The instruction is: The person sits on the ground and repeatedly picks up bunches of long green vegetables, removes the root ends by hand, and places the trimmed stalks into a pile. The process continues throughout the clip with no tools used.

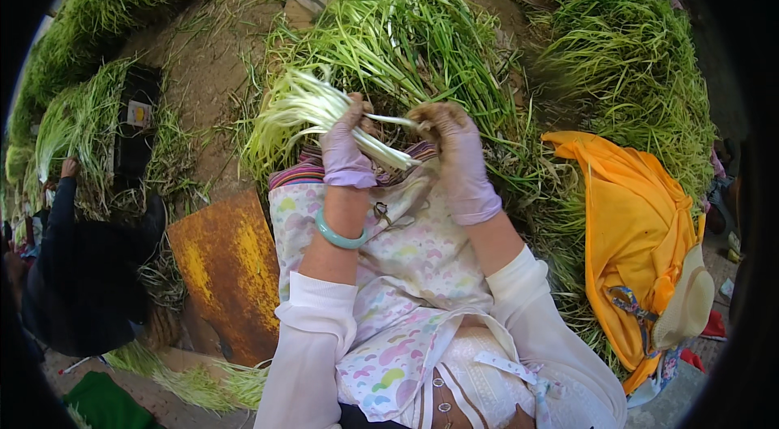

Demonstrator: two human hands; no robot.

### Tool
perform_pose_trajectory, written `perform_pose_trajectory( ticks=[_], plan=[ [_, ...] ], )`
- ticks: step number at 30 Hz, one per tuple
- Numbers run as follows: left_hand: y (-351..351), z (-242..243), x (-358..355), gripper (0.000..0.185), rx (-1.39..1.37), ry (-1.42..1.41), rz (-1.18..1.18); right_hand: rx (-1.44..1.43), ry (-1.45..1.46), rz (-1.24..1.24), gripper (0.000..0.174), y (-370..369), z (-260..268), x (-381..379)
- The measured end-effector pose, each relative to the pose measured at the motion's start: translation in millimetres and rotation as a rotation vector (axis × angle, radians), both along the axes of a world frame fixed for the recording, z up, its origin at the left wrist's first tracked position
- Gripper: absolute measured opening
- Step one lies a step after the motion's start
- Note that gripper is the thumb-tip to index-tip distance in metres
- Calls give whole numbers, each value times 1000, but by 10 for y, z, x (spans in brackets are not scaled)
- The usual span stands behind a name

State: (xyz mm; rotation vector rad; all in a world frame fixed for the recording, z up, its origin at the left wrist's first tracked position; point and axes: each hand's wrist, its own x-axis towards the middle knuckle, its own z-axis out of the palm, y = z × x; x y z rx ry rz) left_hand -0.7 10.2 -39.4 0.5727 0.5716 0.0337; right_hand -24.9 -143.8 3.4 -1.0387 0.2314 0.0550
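Observation:
My left hand (347,152), in a soiled lilac glove, is closed around a bunch of pale leafy stalks (310,106), probably garlic shoots or chives. Their white ends stick out to the right, and the yellow-green leaves fan out to the left. Between the hands stretches a single white stalk (389,120). Fingers of my right hand (456,149), gloved alike and stained brown, pinch its right end; the fingertips are partly hidden. Just beyond both hands lies a large heap of green stalks (414,33). Below them a patterned apron (420,246) covers my lap.
A rusty, yellow-flecked metal sheet (231,271) stands at my left. Farther left, a person in dark clothing (91,283) reaches into greens (79,119). On the right are an orange cloth (627,216), a straw hat (684,301) and another pile of greens (639,58).

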Motion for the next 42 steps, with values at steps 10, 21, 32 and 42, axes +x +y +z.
perform_pose_trajectory(
  ticks=[10, 21, 32, 42],
  plan=[
    [299, 50, 91, 18, -64, 51, 166, -1124, 361, 456, 28, -1944, -100, -332],
    [271, 10, 70, 18, -101, 156, 26, -1527, -814, 308, 54, -50, 215, 129],
    [278, 3, 39, 16, -370, -210, -288, -680, -252, 426, 19, 44, -145, 82],
    [208, 26, 65, 18, -63, 39, 49, -277, -219, 23, 24, 23, 117, 52]
  ],
)
